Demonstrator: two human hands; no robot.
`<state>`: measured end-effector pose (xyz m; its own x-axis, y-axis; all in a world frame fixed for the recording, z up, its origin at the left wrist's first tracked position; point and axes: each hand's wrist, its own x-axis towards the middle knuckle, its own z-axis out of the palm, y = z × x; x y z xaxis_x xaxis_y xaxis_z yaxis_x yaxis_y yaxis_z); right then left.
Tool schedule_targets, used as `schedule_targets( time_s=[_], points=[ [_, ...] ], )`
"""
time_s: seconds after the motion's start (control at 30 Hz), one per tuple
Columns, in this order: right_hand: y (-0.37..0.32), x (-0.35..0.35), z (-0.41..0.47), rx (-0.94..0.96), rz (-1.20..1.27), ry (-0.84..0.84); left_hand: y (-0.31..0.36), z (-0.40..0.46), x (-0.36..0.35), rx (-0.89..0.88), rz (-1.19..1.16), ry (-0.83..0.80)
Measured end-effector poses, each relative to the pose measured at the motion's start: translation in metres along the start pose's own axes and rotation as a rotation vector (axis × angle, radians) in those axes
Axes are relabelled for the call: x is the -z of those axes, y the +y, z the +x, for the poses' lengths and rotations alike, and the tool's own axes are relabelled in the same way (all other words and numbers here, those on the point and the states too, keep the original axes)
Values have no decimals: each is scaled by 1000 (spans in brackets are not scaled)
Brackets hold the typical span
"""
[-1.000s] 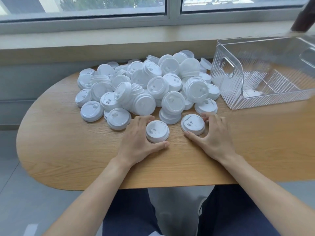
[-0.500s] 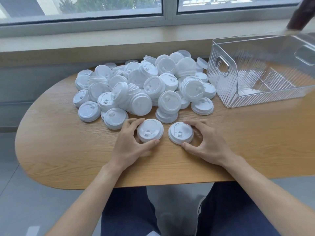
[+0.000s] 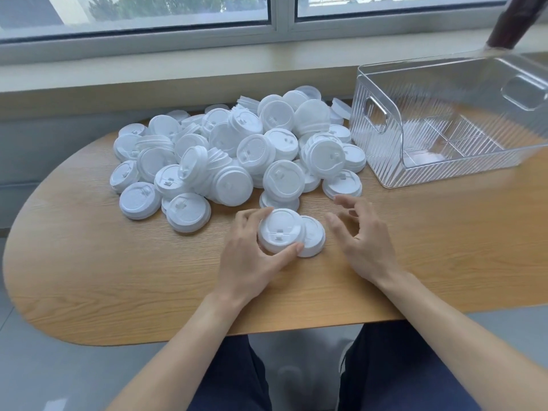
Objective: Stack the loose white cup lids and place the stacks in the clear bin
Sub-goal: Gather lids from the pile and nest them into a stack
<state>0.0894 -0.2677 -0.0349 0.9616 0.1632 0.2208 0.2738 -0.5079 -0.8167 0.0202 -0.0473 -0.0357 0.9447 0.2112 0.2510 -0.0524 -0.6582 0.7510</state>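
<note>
Wooden table (image 3: 89, 262) below window (image 3: 278, 13)

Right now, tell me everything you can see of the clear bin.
The clear bin is a ribbed, see-through plastic box with cut-out handles in its end walls and raised dividing ridges across its floor. It sits upright and open-topped on the wooden table, right of the lid pile. A lid at the pile's edge lies against it; neither hand touches it.

A wooden worktop (image 3: 118, 277) with a rounded left end stands against a pale window sill (image 3: 148, 81). Beyond its far edge runs a window (image 3: 278, 13). A dark object (image 3: 513, 19) rises past the far right corner. Grey floor (image 3: 44, 366) lies below.
</note>
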Motion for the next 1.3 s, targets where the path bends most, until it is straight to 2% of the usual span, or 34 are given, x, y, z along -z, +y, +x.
schedule_targets(
  time_s=[0.1,0.27,0.87,0.97,1.1,1.2,1.3],
  points=[
    [5,4,11,-27,-18,99,10,5,-11,-17,27,-27],
    [14,6,32,36,-157,137,13,10,-21,-53,121,-39],
    [21,3,66,-73,-320,59,15,10,-26,-149,421,-110],
    [24,6,60,-46,-318,54,16,8,-22,-92,285,-96],
    [28,11,56,-26,-329,17,9,13,-13,48,-17,90],
    [28,10,57,-29,-345,17,0,26,-6,101,-29,144],
    [27,8,58,-51,-384,37,-7,38,-3,87,47,105]
  ],
)
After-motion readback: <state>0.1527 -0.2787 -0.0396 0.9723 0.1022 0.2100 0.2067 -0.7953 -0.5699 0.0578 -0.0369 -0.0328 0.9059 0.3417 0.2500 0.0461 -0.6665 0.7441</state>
